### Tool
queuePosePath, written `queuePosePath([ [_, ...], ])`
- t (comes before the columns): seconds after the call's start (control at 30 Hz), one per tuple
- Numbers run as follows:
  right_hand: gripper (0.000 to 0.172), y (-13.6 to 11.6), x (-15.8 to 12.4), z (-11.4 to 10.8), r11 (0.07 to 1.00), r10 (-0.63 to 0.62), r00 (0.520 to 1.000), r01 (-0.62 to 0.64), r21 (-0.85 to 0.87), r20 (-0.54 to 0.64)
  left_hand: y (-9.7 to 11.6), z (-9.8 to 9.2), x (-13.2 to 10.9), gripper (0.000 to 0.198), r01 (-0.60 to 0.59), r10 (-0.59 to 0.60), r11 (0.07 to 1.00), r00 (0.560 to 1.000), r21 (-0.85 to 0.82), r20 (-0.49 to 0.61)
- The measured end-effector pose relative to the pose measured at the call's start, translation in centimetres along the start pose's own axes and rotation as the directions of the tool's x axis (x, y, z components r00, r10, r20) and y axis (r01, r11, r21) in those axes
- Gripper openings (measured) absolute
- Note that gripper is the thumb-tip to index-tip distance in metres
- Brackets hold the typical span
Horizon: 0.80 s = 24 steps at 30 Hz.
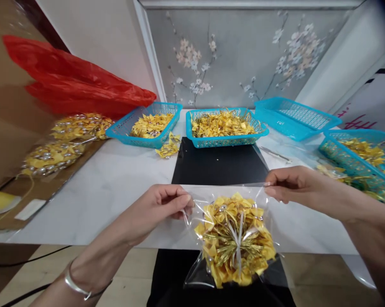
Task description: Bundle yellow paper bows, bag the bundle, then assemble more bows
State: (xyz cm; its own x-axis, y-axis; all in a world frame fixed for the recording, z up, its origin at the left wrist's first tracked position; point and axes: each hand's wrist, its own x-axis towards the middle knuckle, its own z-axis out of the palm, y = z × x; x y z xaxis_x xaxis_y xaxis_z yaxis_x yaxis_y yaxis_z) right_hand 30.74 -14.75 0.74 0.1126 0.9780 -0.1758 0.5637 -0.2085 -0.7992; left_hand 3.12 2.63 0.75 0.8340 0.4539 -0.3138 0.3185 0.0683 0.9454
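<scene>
Evidently both hands are busy with one clear plastic bag [200, 204]. From the worn head camera, the left hand [167, 204] pinches its upper left corner between thumb and fingers, while the right hand [294, 183] has the upper right corner in the same closed fingertip grip. The bag's top edge stretches from one hand to the other, sloping a little lower toward the left; whether its mouth is sealed, I can't tell.

Inside sits a bundle of yellow bows [224, 238], its gold cords spread like a fan and gathered at the middle by a white tie [239, 245]. It lies below and between the two grips, toward the wearer, and neither hand is clearly nearer. The bag looks about square, so I can't pick out a long axis. Its lower half reaches past the front edge of the tabletop [125, 170], above something black.

Beyond the hands, a black mat [218, 164] lies in front of the middle basket [226, 142], which is full of yellow pieces. A small loose bunch [168, 147] rests by the left basket [131, 142]. Packed bags [52, 157] stand far left, under red plastic [80, 81], and a slim metal tool [275, 154] lies beside the mat.
</scene>
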Motion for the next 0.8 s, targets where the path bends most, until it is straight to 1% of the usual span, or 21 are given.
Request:
queuePosePath([
  [0.1,0.033,0.5,0.0,0.0,1.0,0.01,1.0,-0.01,0.02,0.008,-0.1,-0.1,-0.3,0.025,0.013,-0.013,1.0,1.0,-0.016,0.003],
  [0.2,0.031,0.5,-0.2,0.0,0.999,0.007,1.0,-0.008,0.04,0.017,-0.1,0.0,-0.6,0.029,0.011,-0.011,0.999,1.0,-0.045,-0.001],
  [0.3,0.03,0.3,-0.4,0.0,0.999,0.005,1.0,-0.006,0.048,0.018,0.2,0.4,-0.6,0.034,-0.014,0.012,0.996,1.0,-0.088,-0.029],
  [0.37,0.03,0.1,-0.5,0.1,0.999,-0.001,1.0,0.0,0.054,0.023,0.5,0.9,-0.3,0.035,-0.032,0.028,0.996,0.998,-0.083,-0.049],
  [0.47,0.029,-0.2,-0.6,0.2,0.999,-0.01,0.999,0.008,0.053,0.037,1.1,1.8,0.4,0.031,-0.025,0.026,1.0,0.997,0.012,-0.075],
  [0.57,0.029,-0.6,-0.8,0.3,0.999,-0.013,0.999,0.011,0.035,0.043,1.7,2.4,1.2,0.027,-0.015,0.025,0.992,0.997,0.125,-0.077],
  [0.7,0.029,-1.1,-1.0,0.3,0.999,-0.011,1.0,0.01,0.036,0.022,2.6,2.5,1.8,0.025,-0.024,0.03,0.973,0.999,0.228,-0.025],
  [0.8,0.029,-1.3,-1.2,0.4,0.999,-0.029,1.0,0.028,0.044,0.008,3.1,2.3,1.9,0.022,-0.012,0.005,0.96,1.0,0.278,0.025],
])
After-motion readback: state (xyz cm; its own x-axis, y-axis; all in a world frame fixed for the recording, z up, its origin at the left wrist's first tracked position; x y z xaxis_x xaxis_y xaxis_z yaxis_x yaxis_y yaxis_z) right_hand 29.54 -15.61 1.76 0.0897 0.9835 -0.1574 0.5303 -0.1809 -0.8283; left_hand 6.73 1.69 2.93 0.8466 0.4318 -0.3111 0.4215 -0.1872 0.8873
